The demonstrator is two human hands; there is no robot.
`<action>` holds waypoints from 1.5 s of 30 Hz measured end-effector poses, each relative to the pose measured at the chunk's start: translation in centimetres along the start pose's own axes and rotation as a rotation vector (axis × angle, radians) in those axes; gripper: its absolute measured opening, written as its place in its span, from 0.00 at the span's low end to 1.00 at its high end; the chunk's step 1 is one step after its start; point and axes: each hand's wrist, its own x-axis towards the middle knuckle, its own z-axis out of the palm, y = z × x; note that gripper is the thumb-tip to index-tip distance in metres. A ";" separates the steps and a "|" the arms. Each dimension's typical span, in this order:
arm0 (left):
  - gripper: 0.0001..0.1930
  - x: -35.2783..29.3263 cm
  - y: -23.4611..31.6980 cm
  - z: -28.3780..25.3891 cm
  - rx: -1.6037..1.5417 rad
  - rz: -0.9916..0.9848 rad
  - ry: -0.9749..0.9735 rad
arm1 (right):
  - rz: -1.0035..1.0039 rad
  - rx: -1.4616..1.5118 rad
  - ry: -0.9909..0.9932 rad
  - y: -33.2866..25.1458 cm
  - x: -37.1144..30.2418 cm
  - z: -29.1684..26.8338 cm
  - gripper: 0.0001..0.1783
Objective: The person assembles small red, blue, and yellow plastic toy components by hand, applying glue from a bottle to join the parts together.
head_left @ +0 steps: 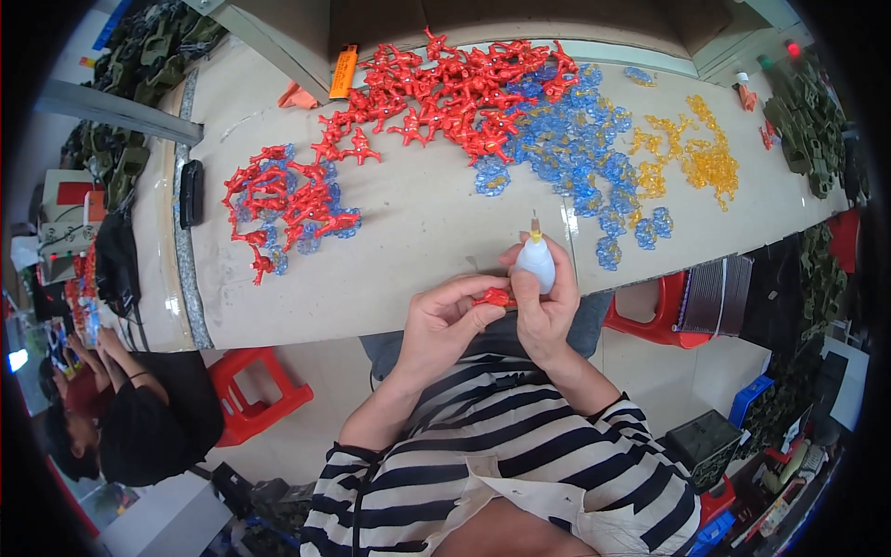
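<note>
Between the thumb and fingers of my left hand (447, 320) is a small red plastic figure (496, 297), held just over the table's front edge. My right hand (549, 306) is wrapped round a white squeeze bottle (535, 265) with a yellow collar and a thin nozzle pointing up and away from me. Both hands are close together, the bottle just right of the figure. Farther back lies a large heap of red figures (455, 84). Beside it spreads a pile of clear blue pieces (580, 139), then clear yellow pieces (710, 153). At left, red figures sit among blue pieces (292, 200).
A black oblong case (191, 193) lies by the table's left edge. An orange box-shaped item (344, 71) leans at the shelf post. Red stools (255, 395) stand below the table. At far left a person in black (153, 418) sits at another bench.
</note>
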 end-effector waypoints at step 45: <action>0.27 -0.5 0.2 -1.3 -0.602 -0.171 -0.024 | -0.242 -0.326 -0.250 -4.7 0.7 -4.2 0.17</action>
